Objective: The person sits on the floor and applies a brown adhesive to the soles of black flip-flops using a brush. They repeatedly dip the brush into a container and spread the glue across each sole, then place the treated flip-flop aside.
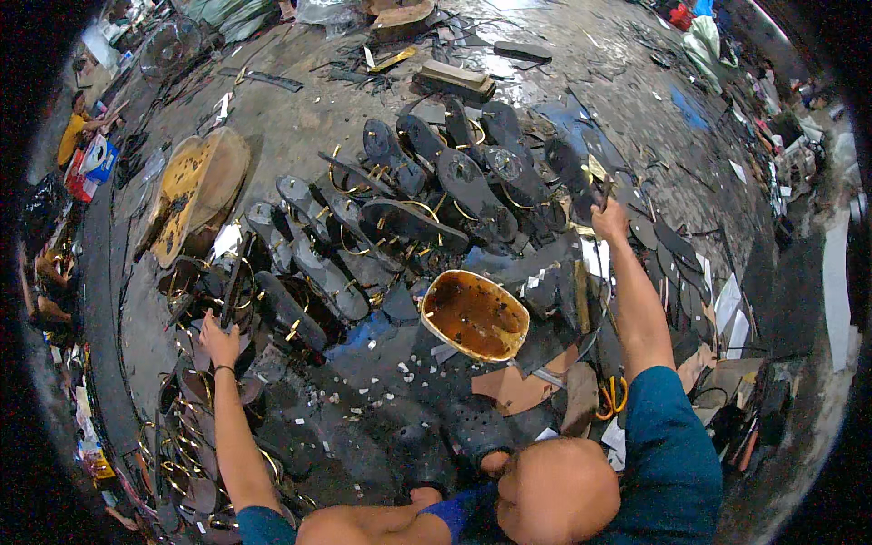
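My left hand (219, 341) reaches out at the left, fingers closed around the near end of a dark sandal sole (238, 283) that stands nearly edge-on. Out at the right, my right hand (609, 221) is closed on a dark sole (572, 177), partly hidden by the fingers. Between the hands lie several black sandal soles (472, 195) with gold straps, bottoms up and overlapping. Nearer to me, a tan-rimmed container (474, 313) holds brown, glue-like stuff with dark crusts.
More gold-strapped sandals (195, 436) pile up beside my left forearm. Scissors with orange handles (613, 398) lie by my right knee. Dark cut-out soles (672, 250) are spread at the right. A stained yellow-brown board (186, 195) lies at the left. A person (77, 132) sits at the far left.
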